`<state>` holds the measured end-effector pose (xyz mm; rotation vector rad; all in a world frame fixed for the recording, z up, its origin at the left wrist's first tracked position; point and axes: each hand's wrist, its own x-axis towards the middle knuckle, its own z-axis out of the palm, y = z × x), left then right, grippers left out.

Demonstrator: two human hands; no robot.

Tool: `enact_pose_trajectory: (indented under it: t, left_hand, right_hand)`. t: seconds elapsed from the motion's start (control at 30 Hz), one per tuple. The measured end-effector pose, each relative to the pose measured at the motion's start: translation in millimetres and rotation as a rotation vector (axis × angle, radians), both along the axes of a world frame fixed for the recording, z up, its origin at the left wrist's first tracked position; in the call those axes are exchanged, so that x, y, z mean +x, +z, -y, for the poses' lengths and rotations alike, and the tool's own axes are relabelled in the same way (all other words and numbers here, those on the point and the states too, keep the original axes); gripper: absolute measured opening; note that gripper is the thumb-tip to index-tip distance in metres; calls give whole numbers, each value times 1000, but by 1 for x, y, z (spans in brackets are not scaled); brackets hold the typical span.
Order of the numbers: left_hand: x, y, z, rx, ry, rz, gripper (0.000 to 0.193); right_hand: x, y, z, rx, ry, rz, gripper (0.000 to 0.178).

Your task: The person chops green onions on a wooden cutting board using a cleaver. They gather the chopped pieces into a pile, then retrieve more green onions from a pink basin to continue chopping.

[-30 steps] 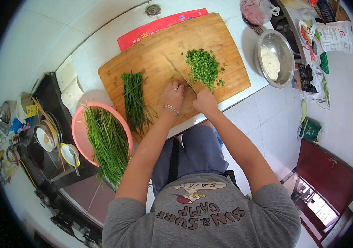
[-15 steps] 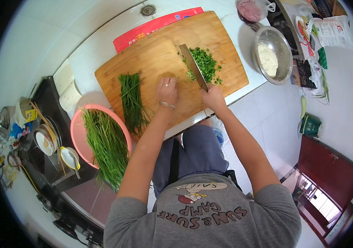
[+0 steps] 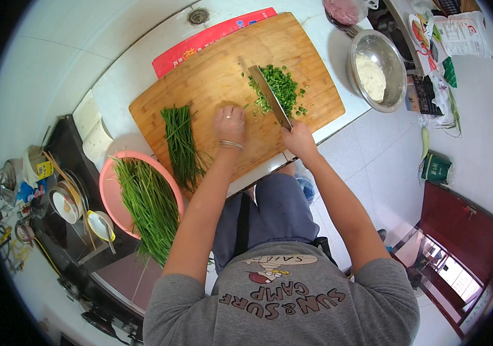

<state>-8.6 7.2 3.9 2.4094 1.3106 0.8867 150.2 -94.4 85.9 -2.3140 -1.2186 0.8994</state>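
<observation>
A knife with a broad cleaver-like blade (image 3: 270, 95) slants across the wooden cutting board (image 3: 212, 69). My right hand (image 3: 299, 138) is wrapped round its handle at the board's near edge. Finely chopped green chives (image 3: 283, 86) lie heaped along the right side of the blade, with small bits scattered about. Left of the knife, my left hand (image 3: 230, 123) rests on the board with its fingers curled down. A few green scraps show by its fingertips; what lies under them is hidden. Further left lies a bundle of uncut chives (image 3: 180, 141).
A pink basin (image 3: 110, 190) full of long chives (image 3: 151, 205) stands left of the board. At the right, a metal bowl (image 3: 394, 86) holds pale dough (image 3: 370, 78). A red printed sheet (image 3: 168, 60) pokes out behind the board. Bowls and chopsticks (image 3: 70, 179) sit far left.
The whole view has shifted slightly. On the board, both hands and the knife keep nearly the same places; the blade still lies beside the chopped chives.
</observation>
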Motion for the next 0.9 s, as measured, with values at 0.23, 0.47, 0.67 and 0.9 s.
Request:
enact_pose_trajectory:
  t: [0.23,0.47,0.67,0.9]
  left_hand:
    - [18,4,15,25,-125,-6,11]
    - [14,0,20,-63,-45,84,13]
    - [15,2,17,-71,-131,-41,11]
    - [12,-3,15,-76,-138,95,11]
  right_hand:
    - [-5,-15,-1,-64,106,70,26]
    - [-13,-21,-9,-163,93,63,25]
    - [-11,-38,-23,-310,143,86,22]
    - [-4,-28,-30,-99,58,-32,20]
